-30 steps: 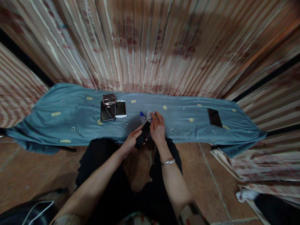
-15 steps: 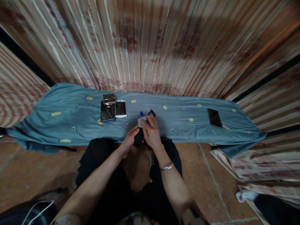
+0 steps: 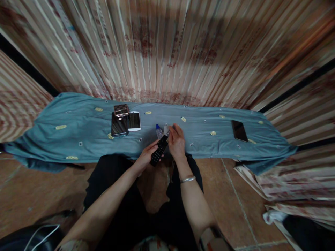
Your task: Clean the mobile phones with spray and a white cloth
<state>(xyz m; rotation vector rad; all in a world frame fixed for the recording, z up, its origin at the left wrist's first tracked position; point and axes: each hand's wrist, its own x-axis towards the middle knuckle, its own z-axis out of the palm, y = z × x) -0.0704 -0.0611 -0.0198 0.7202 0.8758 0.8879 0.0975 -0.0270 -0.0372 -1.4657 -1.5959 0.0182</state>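
Observation:
My left hand (image 3: 146,155) is closed around a black keypad phone (image 3: 158,152), which tilts up to the right near the front edge of the cloth-covered table. Just above the phone's top end, my right hand (image 3: 177,142) pinches a small whitish cloth (image 3: 166,129); whether it is cloth or paper is hard to tell. Beside that cloth is a small clear bottle with a blue cap (image 3: 158,127). A dark object behind my right fingers is mostly hidden.
On the blue-green tablecloth (image 3: 199,143), a dark tablet-like device (image 3: 119,128), a checked case (image 3: 121,110) and a white phone (image 3: 134,121) lie to the left. Another dark phone (image 3: 239,130) is at the right. A curtain (image 3: 162,52) hangs behind.
My right hand has moved right and slightly up with the whitish cloth, away from the keypad phone. More of the phone and the bottle now shows. The left hand has barely moved.

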